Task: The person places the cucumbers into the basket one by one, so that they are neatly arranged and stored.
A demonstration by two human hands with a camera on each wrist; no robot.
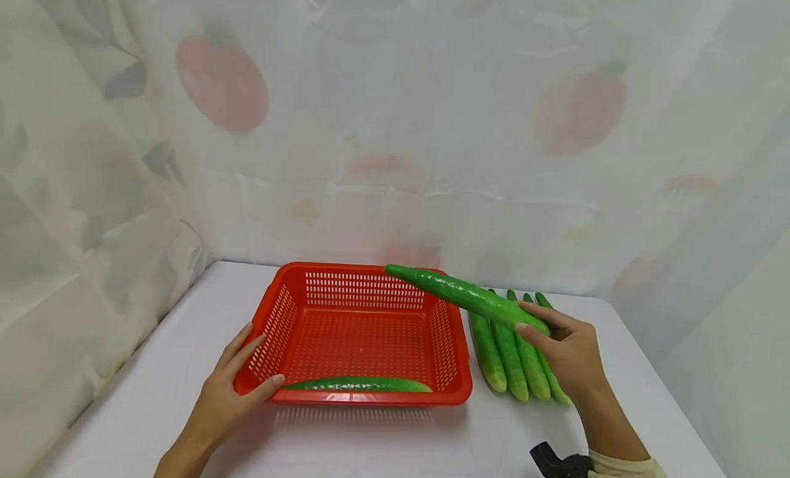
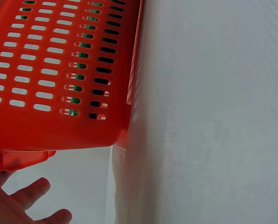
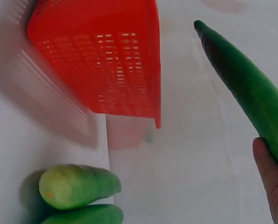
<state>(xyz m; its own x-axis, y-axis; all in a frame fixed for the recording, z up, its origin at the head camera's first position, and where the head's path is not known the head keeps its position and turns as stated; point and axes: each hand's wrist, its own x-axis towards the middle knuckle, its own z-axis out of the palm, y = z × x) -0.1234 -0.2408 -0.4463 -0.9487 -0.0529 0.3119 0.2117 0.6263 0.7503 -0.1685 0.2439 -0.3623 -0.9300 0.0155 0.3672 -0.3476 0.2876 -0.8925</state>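
Held cucumber: the long green cucumber (image 1: 463, 293) is raised off the bench (image 1: 191, 327), slanting, its thicker end to the right and its narrow dark tip to the left. In the head view the tip overlaps the far rim of the basket, towards the far right corner; the right wrist view shows it apart from the basket.
Right hand: the right hand (image 1: 570, 351) grips that cucumber by its thicker end, thumb on the near side and fingers on the far side, closed in as far as its girth allows.
Left hand: the left hand (image 1: 225, 389) rests at the basket's near left corner, fingers extended and spread along the left rim, thumb on the near rim; it touches the basket without wrapping round it.
Basket: the red slotted basket (image 1: 370, 398) stands upright on the bench, towards its far edge.
Inside: one cucumber (image 1: 358, 384) lies lengthwise along the near wall, partly hidden by the rim.
Row: four cucumbers (image 1: 510, 354) lie side by side between the basket's right side and the bench's right edge, paler ends towards the near edge.
Right wrist: a black device (image 1: 564, 464) and a beige sleeve (image 1: 623, 466).
Backdrop: pale sheeting (image 1: 395, 121) with faded red fruit prints rises behind the far edge.
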